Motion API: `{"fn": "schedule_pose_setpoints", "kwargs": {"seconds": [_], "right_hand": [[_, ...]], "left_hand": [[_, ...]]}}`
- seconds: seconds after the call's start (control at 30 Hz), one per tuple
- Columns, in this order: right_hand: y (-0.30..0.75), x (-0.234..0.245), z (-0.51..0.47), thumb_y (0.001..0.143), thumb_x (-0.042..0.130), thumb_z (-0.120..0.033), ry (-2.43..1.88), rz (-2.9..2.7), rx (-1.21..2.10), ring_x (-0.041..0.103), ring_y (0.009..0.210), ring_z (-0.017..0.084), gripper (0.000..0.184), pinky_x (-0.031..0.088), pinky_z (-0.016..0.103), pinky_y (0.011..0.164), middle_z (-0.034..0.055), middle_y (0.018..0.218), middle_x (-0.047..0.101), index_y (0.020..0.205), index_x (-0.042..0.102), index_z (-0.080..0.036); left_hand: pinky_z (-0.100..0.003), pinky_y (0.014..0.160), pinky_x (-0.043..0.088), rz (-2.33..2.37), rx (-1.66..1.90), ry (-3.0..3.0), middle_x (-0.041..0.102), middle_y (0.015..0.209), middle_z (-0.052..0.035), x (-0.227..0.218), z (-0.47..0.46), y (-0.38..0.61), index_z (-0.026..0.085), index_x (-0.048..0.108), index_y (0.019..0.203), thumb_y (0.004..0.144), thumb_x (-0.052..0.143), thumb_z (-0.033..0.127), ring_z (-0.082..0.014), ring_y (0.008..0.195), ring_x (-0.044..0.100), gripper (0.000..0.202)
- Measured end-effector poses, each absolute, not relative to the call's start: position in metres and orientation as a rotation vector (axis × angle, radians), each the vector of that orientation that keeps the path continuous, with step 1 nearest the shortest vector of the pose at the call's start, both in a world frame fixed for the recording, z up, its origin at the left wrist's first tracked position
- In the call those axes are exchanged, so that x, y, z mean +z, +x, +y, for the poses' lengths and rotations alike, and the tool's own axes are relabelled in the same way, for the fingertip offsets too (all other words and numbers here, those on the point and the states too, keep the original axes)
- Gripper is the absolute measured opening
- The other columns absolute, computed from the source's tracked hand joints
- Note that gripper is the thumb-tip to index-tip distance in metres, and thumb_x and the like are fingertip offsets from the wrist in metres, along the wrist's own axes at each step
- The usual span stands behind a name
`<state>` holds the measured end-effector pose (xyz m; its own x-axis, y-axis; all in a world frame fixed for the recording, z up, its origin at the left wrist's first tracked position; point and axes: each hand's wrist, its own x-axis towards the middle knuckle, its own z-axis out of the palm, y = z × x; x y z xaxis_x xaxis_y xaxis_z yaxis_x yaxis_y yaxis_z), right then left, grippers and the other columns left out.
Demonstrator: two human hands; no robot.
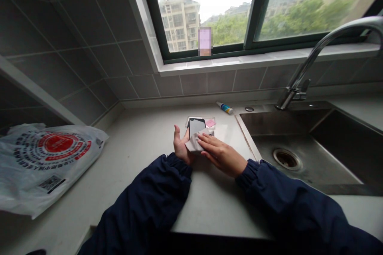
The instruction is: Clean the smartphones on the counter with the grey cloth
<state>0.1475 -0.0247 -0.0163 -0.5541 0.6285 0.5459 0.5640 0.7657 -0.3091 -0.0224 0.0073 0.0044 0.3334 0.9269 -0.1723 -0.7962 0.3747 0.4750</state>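
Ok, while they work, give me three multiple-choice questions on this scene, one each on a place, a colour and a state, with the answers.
1. Where is the small tube with the blue band?
A. On the windowsill
B. On the counter behind the hands, by the sink
C. Under the faucet

2. What colour is the round print on the white plastic bag?
A. Red
B. Green
C. Yellow

3. What state is the phone in?
A. Lying in the sink
B. Face down on the counter
C. Held up in the left hand

Answers:
1. B: it lies on the counter's far side.
2. A: the bag's circle shows red.
3. C: the left hand grips it while the right hand rests on a grey cloth against it.
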Motion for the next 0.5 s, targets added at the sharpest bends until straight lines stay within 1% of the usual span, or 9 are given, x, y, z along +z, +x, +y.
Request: {"fn": "schedule_pose_setpoints", "kwargs": {"seconds": [0.17, 0.3, 0.4, 0.5], "right_hand": [[0.1459, -0.0166, -0.0261, 0.106, 0.053, -0.023, -0.894, -2.309, 0.095, 0.048, 0.15, 0.032, 0.046, 0.046, 0.053, 0.122, 0.0195, 0.157, 0.054, 0.15, 0.058, -0.011], [0.1442, -0.0191, -0.0274, 0.105, 0.056, -0.025, -0.9, -2.29, 0.104, 0.049, 0.15, 0.032, 0.048, 0.047, 0.054, 0.122, 0.0189, 0.158, 0.054, 0.151, 0.058, -0.014], [0.1432, -0.021, -0.0276, 0.106, 0.057, -0.026, -0.893, -2.274, 0.093, 0.049, 0.149, 0.032, 0.048, 0.047, 0.052, 0.121, 0.0199, 0.157, 0.054, 0.151, 0.058, -0.012], [0.143, -0.0209, -0.0264, 0.105, 0.059, -0.026, -0.879, -2.291, 0.06, 0.05, 0.149, 0.032, 0.047, 0.047, 0.052, 0.121, 0.0195, 0.157, 0.055, 0.15, 0.059, -0.012]], "left_hand": [[-0.055, 0.112, 0.049, 0.465, 1.153, 0.338, 0.071, 0.126, -0.0221, 0.0086, 0.0039, -0.0213, 0.012, 0.044, 0.158, 0.097, 0.028, 0.079, -0.0369, 0.123, 0.068, 0.092], [-0.055, 0.115, 0.047, 0.451, 1.137, 0.354, 0.07, 0.131, -0.021, 0.0081, 0.0016, -0.0186, 0.015, 0.042, 0.16, 0.097, 0.03, 0.079, -0.0373, 0.128, 0.066, 0.09], [-0.054, 0.116, 0.046, 0.449, 1.119, 0.357, 0.069, 0.132, -0.022, 0.0078, 0.0014, -0.0179, 0.014, 0.041, 0.16, 0.097, 0.029, 0.079, -0.0373, 0.128, 0.066, 0.092], [-0.053, 0.117, 0.045, 0.48, 1.108, 0.387, 0.07, 0.129, -0.0237, 0.0082, 0.0022, -0.019, 0.01, 0.043, 0.158, 0.097, 0.026, 0.08, -0.0366, 0.125, 0.068, 0.095]]}}
